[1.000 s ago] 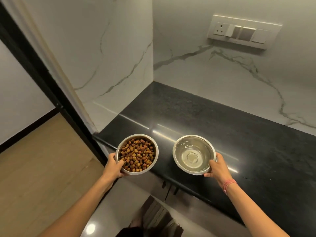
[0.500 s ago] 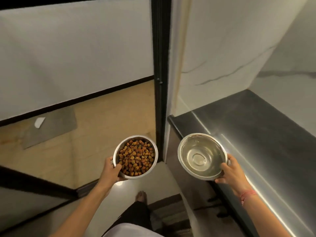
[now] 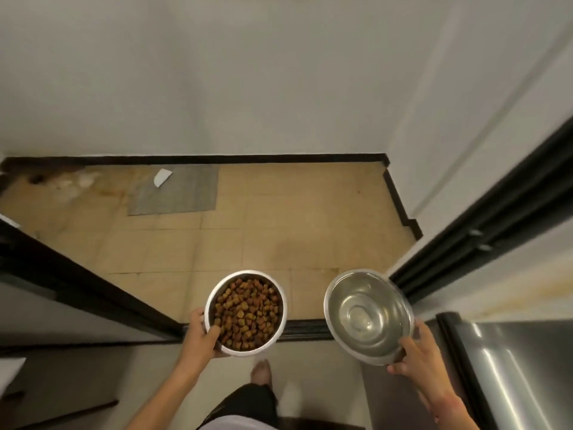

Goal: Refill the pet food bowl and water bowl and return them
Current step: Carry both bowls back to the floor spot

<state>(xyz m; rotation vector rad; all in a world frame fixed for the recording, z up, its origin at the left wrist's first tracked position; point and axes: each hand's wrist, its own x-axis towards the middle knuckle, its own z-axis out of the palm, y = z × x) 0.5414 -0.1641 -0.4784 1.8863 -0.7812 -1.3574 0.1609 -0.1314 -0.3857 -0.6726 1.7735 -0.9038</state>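
1. Kibble bowl, steel, carried level near centre; left hand pinching near rim.
2. Water bowl just right, right hand curled on near rim; slick, sloshy, likely heavier.
3. Grey mat far left on tiled floor.

Brown kibble, silver bowls, seemingly grey striped mat.

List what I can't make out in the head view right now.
- Water level in the water bowl: clear water and glare hide it.
- White scrap on the mat: too small to identify.
- Left hand fingers under the food bowl: hidden by the bowl.
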